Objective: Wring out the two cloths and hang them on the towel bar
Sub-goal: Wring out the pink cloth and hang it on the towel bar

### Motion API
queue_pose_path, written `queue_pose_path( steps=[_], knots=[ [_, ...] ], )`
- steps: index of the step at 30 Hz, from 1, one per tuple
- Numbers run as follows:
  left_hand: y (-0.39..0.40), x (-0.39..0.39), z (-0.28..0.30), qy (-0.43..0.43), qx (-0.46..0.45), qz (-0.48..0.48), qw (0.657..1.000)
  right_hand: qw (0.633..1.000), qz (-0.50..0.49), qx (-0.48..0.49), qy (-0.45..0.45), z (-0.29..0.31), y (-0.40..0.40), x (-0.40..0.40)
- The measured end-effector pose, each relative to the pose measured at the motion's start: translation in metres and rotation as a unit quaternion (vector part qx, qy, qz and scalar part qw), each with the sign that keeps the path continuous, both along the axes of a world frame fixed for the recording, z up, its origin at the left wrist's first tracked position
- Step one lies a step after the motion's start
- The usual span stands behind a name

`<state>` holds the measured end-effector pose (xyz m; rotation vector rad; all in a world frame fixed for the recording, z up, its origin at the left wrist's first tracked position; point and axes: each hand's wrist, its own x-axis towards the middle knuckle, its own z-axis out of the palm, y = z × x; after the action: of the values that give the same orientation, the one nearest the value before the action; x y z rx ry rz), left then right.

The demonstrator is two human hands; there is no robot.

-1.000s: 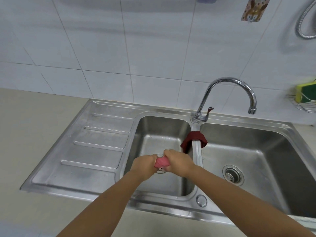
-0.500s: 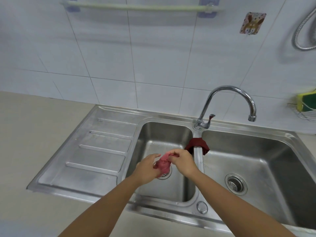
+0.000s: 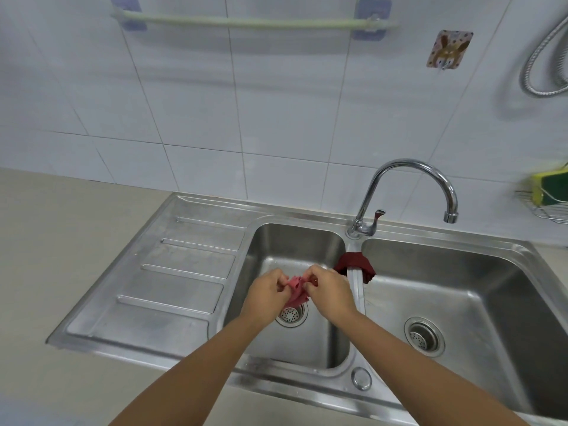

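Note:
A crumpled pink cloth [image 3: 295,291] hangs between my hands over the left basin's drain [image 3: 291,315]. My left hand [image 3: 266,292] pinches its left edge and my right hand [image 3: 329,289] pinches its right edge, fingertips close together. A dark red cloth [image 3: 353,261] lies draped over the divider between the two basins, just behind my right hand. The pale green towel bar [image 3: 252,23] runs along the tiled wall high above the sink, bare.
The steel double sink [image 3: 491,250] has a ribbed drainboard [image 3: 172,272] on its left. A curved tap [image 3: 408,186] rises behind the divider. A sponge in a wire rack [image 3: 550,189] hangs at the right edge, a wall hook [image 3: 448,49] and a metal hose [image 3: 541,66] above.
My hands went from squeezing the balled pink cloth to pinching its edges and pulling it apart. The view tilted up, bringing the towel bar into sight.

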<state>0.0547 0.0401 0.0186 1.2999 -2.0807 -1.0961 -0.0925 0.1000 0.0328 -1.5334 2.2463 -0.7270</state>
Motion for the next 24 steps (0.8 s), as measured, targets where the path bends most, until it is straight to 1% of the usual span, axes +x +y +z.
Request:
queue_pose_path(
  steps=[2,4,6,9,12,15,17,21,22,24],
  knots=[
    [0.001,-0.001,0.002,-0.003,0.005,-0.006,1.0,0.997,0.016,-0.006,0.071,-0.002,0.0,-0.002],
    [0.002,-0.001,0.005,-0.026,-0.014,-0.013,0.999,0.995,0.03,-0.007,0.092,-0.003,0.001,-0.004],
    [0.001,-0.001,0.007,-0.031,-0.019,-0.024,0.999,0.996,0.037,-0.011,0.086,-0.004,0.003,-0.006],
    [0.0,0.001,0.009,-0.054,-0.014,-0.054,0.997,0.997,0.035,-0.037,0.051,-0.005,0.007,-0.01],
    [-0.003,0.005,0.006,-0.074,-0.032,-0.078,0.994,0.998,0.036,-0.051,0.013,-0.004,0.009,-0.016],
    [-0.007,0.008,0.004,-0.112,-0.048,-0.059,0.991,0.999,0.019,-0.022,-0.022,0.001,0.009,-0.019],
    [-0.008,0.009,0.004,-0.139,-0.075,-0.044,0.986,0.999,0.023,-0.013,-0.038,0.005,0.007,-0.02],
    [-0.008,0.011,0.007,-0.166,-0.152,-0.04,0.973,0.998,0.059,-0.021,-0.028,0.012,0.004,-0.018],
    [-0.009,0.011,0.008,-0.157,-0.156,-0.048,0.974,0.997,0.07,-0.025,-0.016,0.013,0.003,-0.017],
    [-0.008,0.012,0.013,-0.118,-0.114,-0.065,0.984,0.995,0.089,-0.036,0.006,0.016,0.001,-0.016]
  ],
)
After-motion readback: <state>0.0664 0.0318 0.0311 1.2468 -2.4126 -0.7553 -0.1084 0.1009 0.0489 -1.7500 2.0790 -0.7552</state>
